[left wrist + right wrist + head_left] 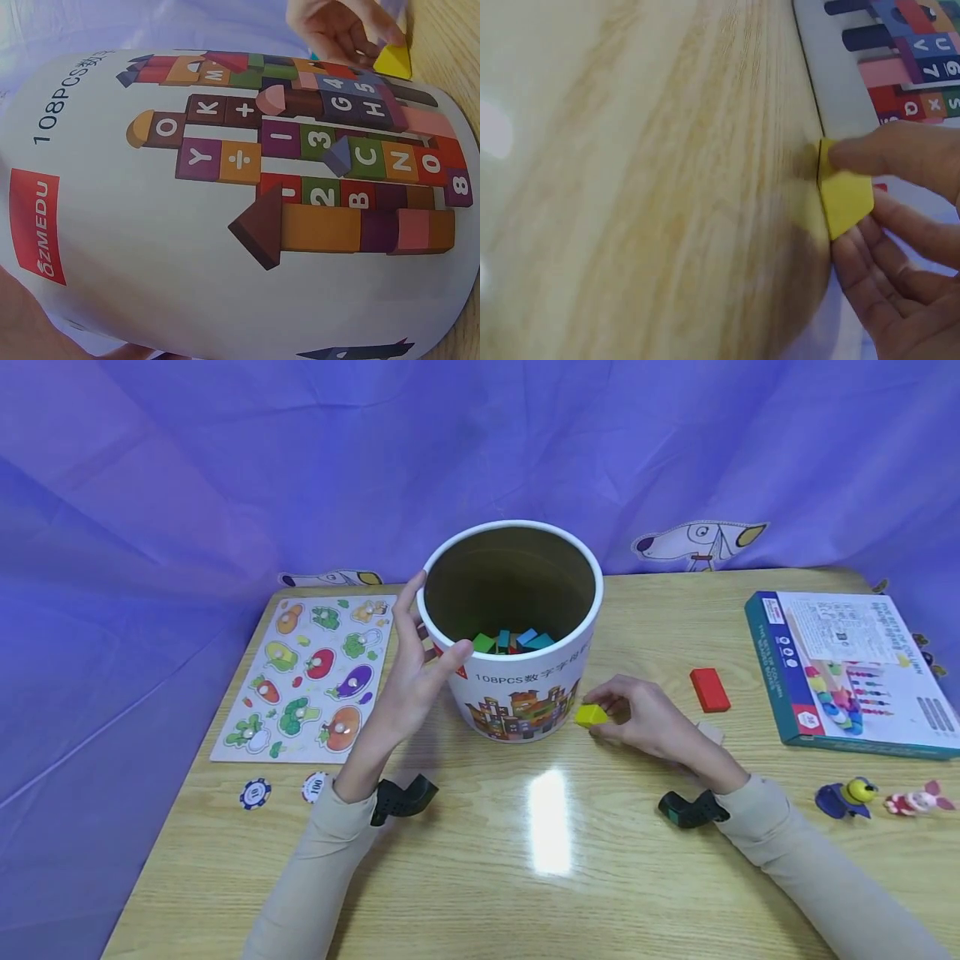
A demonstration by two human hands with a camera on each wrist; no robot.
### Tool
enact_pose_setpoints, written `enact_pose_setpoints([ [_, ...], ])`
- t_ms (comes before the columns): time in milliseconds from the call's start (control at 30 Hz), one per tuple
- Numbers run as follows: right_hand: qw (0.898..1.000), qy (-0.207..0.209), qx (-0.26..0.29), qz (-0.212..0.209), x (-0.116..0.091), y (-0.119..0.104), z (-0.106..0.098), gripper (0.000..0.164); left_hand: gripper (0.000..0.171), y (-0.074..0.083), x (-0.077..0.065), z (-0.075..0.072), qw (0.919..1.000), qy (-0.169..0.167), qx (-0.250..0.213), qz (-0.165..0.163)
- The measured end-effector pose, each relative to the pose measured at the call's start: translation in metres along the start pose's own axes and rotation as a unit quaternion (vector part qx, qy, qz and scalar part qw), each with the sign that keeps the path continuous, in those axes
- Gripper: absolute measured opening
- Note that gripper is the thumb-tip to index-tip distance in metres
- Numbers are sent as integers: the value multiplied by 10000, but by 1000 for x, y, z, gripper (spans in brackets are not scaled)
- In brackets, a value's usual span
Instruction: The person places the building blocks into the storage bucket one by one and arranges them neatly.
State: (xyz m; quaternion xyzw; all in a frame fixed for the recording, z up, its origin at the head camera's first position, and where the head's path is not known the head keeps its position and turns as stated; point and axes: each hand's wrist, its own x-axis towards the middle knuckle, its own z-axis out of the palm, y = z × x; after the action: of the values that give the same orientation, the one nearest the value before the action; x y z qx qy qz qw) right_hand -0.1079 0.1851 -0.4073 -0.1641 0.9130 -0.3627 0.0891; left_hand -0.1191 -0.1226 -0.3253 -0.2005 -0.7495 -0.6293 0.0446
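A large white bucket [525, 702] printed with block pictures stands on the table, with several coloured blocks [517, 642] inside. My left hand [412, 681] rests against the bucket's left side near the rim, its thumb and fingers spread; part of the fingers is hidden behind the wall. Low at the bucket's right side, my right hand [641, 714] pinches a yellow block [590, 716] between thumb and fingers. In the right wrist view the yellow block [845, 196] shows slanted faces and sits close to the tabletop, beside the bucket's base.
Right of the right hand lies a red block [709, 690], with a pale block [709, 732] partly behind the wrist. A boxed toy set [862, 668] and small figurines [846, 797] are farther right. On the left lie a vegetable puzzle board [300, 681] and poker chips [256, 793].
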Motion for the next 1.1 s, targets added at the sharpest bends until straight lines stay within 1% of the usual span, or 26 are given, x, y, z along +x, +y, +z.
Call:
enact_pose_setpoints([
  [100,9999,-53,-81,102,-2,-1,-3,39,98,-1,-1,0,10000,14,18,-3],
  [200,9998,-60,-122,136,-5,-3,-14,38,97,-1,-1,-1,10000,15,20,4],
  [300,9997,188,-123,30,-9,-9,-35,36,96,-1,-1,-1,10000,-5,1,-10],
  [367,9985,538,-68,-61,-11,-17,-54,34,96,-1,-2,-1,10000,-8,14,-22],
  [467,9922,1178,146,-379,-12,-36,-84,35,97,-1,-1,-1,10000,6,3,-32],
  [533,9850,1536,413,-670,-11,-51,-103,36,97,-1,0,-1,10000,14,-11,-18],
  [600,9767,1743,660,-1061,-8,-67,-118,38,98,-1,0,-1,10000,11,-46,-11],
  [700,9655,1812,1078,-1526,1,-90,-133,40,101,-1,1,0,10000,-1,-87,-16],
  [767,9610,1742,1216,-1771,8,-104,-136,40,101,-2,1,0,10000,-5,-94,-32],
  [900,9586,1464,1205,-2124,25,-127,-130,37,101,-1,1,0,9999,-14,-98,-52],
  [1000,9606,1311,1045,-2215,37,-137,-121,36,100,-1,0,0,9999,-21,-103,-62],
  [1100,9631,1206,991,-2191,46,-140,-114,35,100,0,0,1,9999,-26,-92,-82],
])
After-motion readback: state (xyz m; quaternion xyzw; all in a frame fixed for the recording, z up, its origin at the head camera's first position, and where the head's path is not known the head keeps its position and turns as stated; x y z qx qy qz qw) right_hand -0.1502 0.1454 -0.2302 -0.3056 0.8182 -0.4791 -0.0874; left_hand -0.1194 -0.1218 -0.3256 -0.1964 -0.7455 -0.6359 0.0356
